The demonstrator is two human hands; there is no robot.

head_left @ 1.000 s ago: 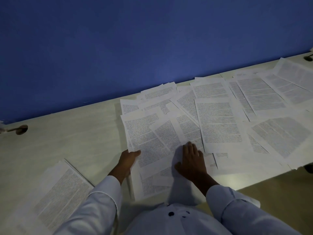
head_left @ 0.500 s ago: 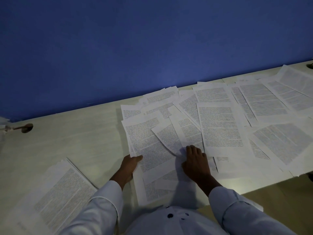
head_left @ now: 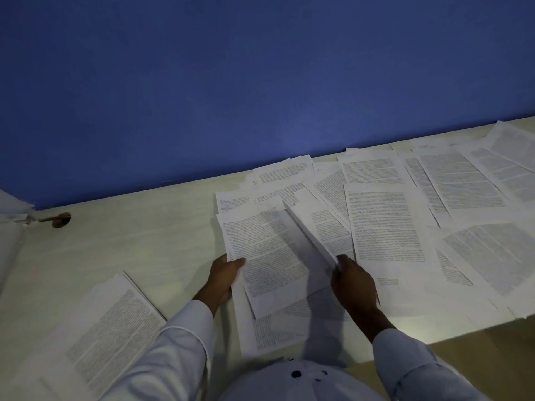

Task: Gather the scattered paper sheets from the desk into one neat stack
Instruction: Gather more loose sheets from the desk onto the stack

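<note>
**Thin grips over a crowded spread**

The tabletop (head_left: 139,256) carries loose sheets (head_left: 385,227) overlapping from the centre to the right, some reaching its near edge. A gathered stack (head_left: 110,337) lies well apart at the near left. The left hand (head_left: 224,274) grips the left edge of a printed sheet (head_left: 266,250), thumb on top. The right hand (head_left: 351,282) pinches the near corner of a lifted sheet (head_left: 307,230). With only a corner held, that page may flop or crease, and dragging it could sweep neighbours off the edge.

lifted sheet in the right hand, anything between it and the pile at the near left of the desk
Yes: the left hand and sleeve, holding another sheet, lie across the path from the lifted sheet to the pile.
</note>
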